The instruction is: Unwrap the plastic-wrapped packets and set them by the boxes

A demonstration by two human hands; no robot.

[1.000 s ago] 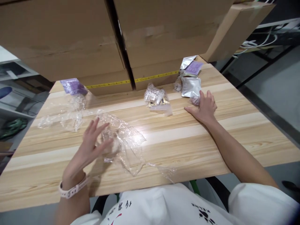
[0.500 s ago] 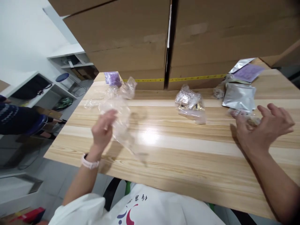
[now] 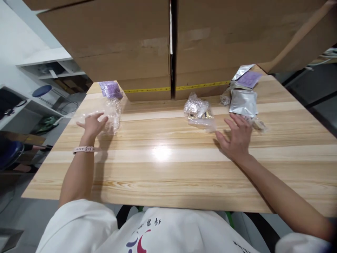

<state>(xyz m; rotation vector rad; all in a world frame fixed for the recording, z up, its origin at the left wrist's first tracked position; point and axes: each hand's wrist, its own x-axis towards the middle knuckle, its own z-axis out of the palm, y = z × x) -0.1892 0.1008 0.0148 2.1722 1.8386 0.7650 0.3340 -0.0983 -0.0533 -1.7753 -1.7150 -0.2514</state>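
My left hand (image 3: 92, 124) is open, fingers spread, over clear plastic bags (image 3: 113, 114) at the table's left side. Just behind them lies a purple packet in clear wrap (image 3: 110, 89). My right hand (image 3: 237, 137) is also open and holds nothing, its fingertips close to a silver foil pouch (image 3: 243, 102) and a small clear bag of pale bits (image 3: 259, 124). To the left of that hand is a clear plastic bag with gold-coloured pieces (image 3: 200, 112); what they are I cannot make out.
Large cardboard boxes (image 3: 118, 45) stand along the back of the wooden table (image 3: 163, 179). A yellow measuring tape (image 3: 147, 90) runs along their foot. A purple sheet (image 3: 249, 79) lies behind the foil pouch. A blue stool (image 3: 42, 91) is off to the left.
My left hand has moved the clear bag left and back, and its fingers have opened off it. My right hand has turned lower and flatter, near the table. The view has shifted right.
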